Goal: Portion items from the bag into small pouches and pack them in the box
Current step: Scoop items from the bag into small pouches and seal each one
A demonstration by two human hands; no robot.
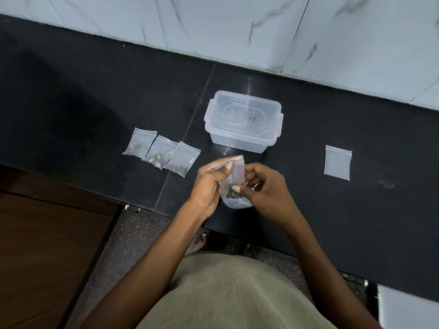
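Bag (234, 184) of thin clear plastic stands nearly upright between both hands above the near edge of the dark counter (95, 96), its long axis running from a pink-tinted zip mouth at the top, nearest the box, down to a rounded bottom toward the person. Small dark bits sit clumped in its lower half. The left hand (209, 184) grips the mouth corner, thumb pressed flat across the film; the right hand (263, 188) pinches the bag's side, its fingers curled against the plastic.

Just beyond stands the box (243, 121), a clear rectangular plastic tub with rounded corners and side clips, its lid on, long axis running left to right.

To the left, three small pouches (162, 151) lie flat in a slightly overlapping row, zip ends pointing away and rightward, each with a few dark or yellowish bits at its near end. Well to the right lies a flat clear pouch (337, 162), apart from everything. Pale marbled tiles (237, 24) rise behind the glossy black stone.
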